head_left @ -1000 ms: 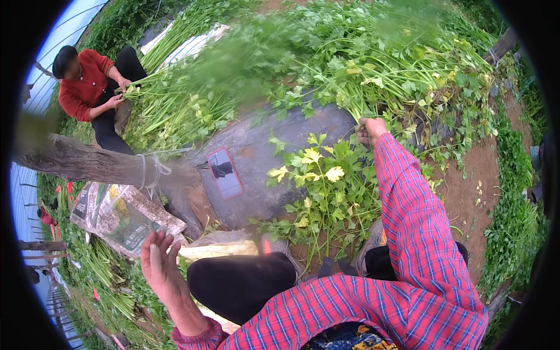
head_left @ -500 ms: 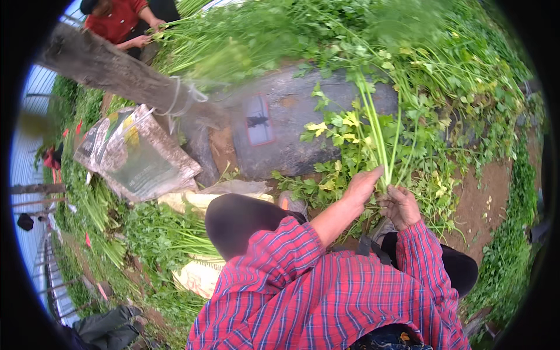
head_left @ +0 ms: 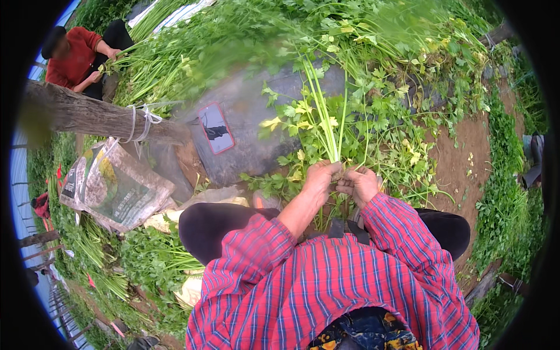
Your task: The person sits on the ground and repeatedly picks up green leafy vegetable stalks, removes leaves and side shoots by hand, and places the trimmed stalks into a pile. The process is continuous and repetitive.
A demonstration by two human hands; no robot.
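My left hand (head_left: 319, 179) is closed around the base of a small bunch of celery (head_left: 324, 119), its pale green stalks pointing away from me and its leaves spread at the far end. Close beside it, my right hand (head_left: 360, 184) has its fingers pinched at the root end, where a thin celery stem runs into them. Exactly what lies between those fingertips is partly hidden. Loose celery leaves, some yellowed (head_left: 415, 157), lie around and beyond both hands.
A red-edged phone (head_left: 216, 128) lies on dark sheeting (head_left: 251, 149). To the left are a wooden post (head_left: 99, 111) tied with white string and a dirty printed sack (head_left: 119, 184). At the far left, a co-worker in red (head_left: 73, 58) handles celery. Bare soil (head_left: 461, 157) lies right.
The view has shifted, so the phone, post and hands sit further left in it. My right hand has come slightly away from the bunch's base; my left hand still grips the stalks.
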